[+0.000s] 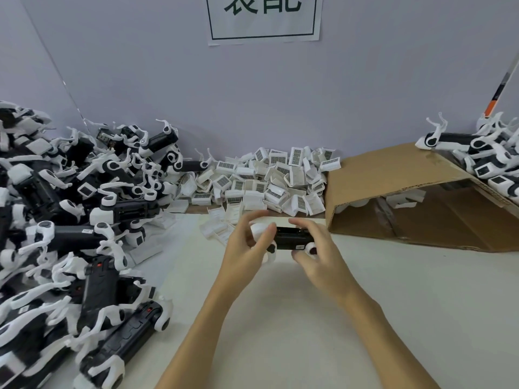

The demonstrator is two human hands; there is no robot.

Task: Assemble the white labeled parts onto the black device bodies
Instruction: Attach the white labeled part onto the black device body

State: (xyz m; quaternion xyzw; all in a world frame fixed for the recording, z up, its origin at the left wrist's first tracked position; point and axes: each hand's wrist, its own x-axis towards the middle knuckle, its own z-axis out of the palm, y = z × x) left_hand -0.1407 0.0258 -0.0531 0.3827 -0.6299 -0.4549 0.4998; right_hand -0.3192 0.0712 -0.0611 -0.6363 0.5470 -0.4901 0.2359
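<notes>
Both hands grip one black device body [290, 238]: left hand [247, 245], right hand [317, 254], just in front of white labeled parts [269, 181] pile. Cardboard box [393, 175] right of pile, tipped, few white pieces inside.

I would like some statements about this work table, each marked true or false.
1. Both hands hold one black device body. True.
2. The pile of white labeled parts lies against the back wall. True.
3. The cardboard box is on the person's left. False: it is on the right.
4. The left hand rests flat on the table. False: it grips the device.
5. A paper sign hangs on the wall. True.
</notes>
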